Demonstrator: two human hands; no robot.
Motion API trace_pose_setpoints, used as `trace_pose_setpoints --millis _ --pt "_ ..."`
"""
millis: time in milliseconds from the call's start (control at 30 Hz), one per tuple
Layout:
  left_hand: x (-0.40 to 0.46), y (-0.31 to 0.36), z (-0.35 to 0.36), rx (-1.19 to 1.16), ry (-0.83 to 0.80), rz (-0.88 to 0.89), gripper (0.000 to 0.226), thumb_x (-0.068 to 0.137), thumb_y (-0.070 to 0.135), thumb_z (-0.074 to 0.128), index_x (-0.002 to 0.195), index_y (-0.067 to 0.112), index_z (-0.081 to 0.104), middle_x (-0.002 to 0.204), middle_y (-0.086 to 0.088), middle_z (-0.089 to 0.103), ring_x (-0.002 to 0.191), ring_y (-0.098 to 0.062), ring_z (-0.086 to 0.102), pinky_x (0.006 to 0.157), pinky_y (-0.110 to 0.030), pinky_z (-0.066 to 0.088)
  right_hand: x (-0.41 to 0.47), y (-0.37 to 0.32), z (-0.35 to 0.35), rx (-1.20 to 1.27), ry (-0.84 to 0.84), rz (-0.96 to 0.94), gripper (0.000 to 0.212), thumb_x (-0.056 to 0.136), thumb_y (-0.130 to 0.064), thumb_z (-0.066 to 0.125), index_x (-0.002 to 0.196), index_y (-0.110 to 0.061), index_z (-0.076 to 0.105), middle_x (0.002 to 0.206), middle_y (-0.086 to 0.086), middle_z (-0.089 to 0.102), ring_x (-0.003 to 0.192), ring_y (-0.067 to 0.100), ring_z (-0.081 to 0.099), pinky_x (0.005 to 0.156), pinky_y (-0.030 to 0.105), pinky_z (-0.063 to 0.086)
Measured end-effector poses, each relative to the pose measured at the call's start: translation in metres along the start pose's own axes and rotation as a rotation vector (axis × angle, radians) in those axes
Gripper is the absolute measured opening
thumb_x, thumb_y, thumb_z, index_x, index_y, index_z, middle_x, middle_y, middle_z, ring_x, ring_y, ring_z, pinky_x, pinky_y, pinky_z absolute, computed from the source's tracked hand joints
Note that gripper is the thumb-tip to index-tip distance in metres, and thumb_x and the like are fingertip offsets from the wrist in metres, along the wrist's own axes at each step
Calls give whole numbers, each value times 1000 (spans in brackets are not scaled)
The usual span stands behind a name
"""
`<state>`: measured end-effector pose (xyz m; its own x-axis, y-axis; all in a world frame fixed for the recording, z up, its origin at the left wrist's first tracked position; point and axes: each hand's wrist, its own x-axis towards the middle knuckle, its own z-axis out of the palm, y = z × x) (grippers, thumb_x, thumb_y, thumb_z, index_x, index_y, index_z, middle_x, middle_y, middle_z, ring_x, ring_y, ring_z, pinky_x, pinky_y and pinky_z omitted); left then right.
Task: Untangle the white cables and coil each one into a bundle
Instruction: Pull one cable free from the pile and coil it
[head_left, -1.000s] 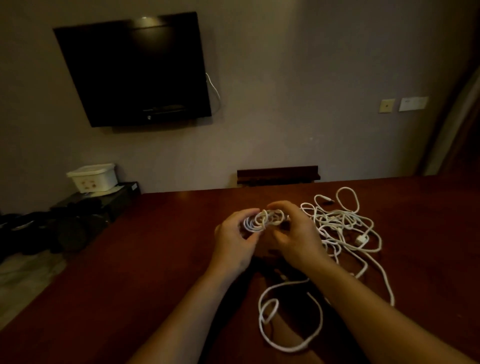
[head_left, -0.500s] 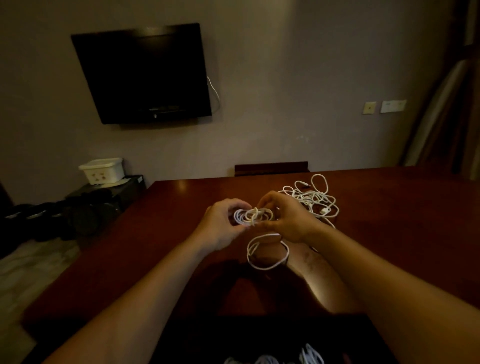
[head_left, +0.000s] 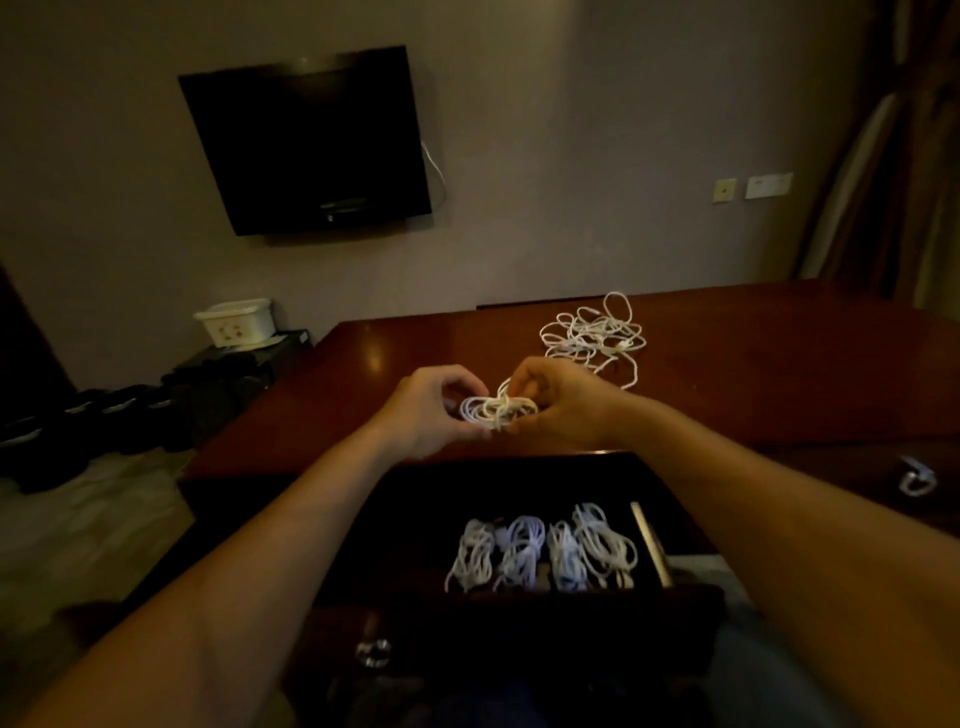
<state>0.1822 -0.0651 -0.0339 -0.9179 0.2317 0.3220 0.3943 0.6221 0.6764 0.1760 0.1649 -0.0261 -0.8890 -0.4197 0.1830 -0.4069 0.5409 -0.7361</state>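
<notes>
Far to the left of the hands, a white plastic container (head_left: 235, 322) sits on a low black cabinet (head_left: 244, 364) against the wall, with dark objects lined along the floor beside it. Above and left of the hands, a dark television (head_left: 306, 140) hangs on the wall, a thin white cord trailing from its right edge.

The left hand (head_left: 431, 410) is raised above the near edge of the reddish-brown table (head_left: 779, 374), its fingers curled round the left side of a small coiled cable bundle (head_left: 497, 409). The right hand (head_left: 558, 402) meets it from the other side, fingers and thumb pinching the bundle's right end, where a strand loops up across the coils. The bundle hangs in the air between the two hands, clear of the tabletop.

Below the hands, towards the person, an open dark drawer (head_left: 670, 551) holds four finished bundles (head_left: 540, 556) of white cable laid side by side.

Beyond the right hand, further across the table, a loose tangled pile of white cables (head_left: 592, 335) lies spread out, one strand running back towards the right wrist. On the wall above and to the right are a small socket plate (head_left: 723, 190) and a white switch plate (head_left: 769, 185). Low to the right of the right forearm, a small white object (head_left: 917, 478) rests on a dark surface; it is too blurred to identify. A curtain (head_left: 893, 156) hangs at the far right.
</notes>
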Motion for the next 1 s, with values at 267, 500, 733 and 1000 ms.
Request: trace_pose_setpoints --millis 267,500,733,1000 --pt "-66 10 -17 62 -118 -132 44 74 7 94 110 23 76 113 4 72 98 -26 75 94 -45 62 -30 -27 28 -60 -170 79 33 78 -25 92 102 -20 70 92 2 80 89 23 77 87 45 63" --pt "-89 -5 -14 -255 -1 -389 48 80 -15 81 117 4 58 117 -24 66 98 -35 75 77 -41 66 -37 -18 77 240 -158 221 32 84 3 82 104 -7 58 100 23 72 84 34 77 76 45 66" --pt "-102 -36 -4 -130 -20 -466 6 92 2 78 97 3 76 104 -19 73 93 -24 77 77 -31 65 -35 -5 114 208 -228 167 9 92 -7 79 99 -6 74 91 19 77 76 26 76 78 41 66" --pt "-98 -57 15 207 -175 -435 21 88 19 86 108 18 76 115 0 69 106 -18 65 93 -36 54 -22 3 133 -393 -307 -44 21 95 -15 69 112 -18 80 100 6 78 91 25 73 86 43 62"
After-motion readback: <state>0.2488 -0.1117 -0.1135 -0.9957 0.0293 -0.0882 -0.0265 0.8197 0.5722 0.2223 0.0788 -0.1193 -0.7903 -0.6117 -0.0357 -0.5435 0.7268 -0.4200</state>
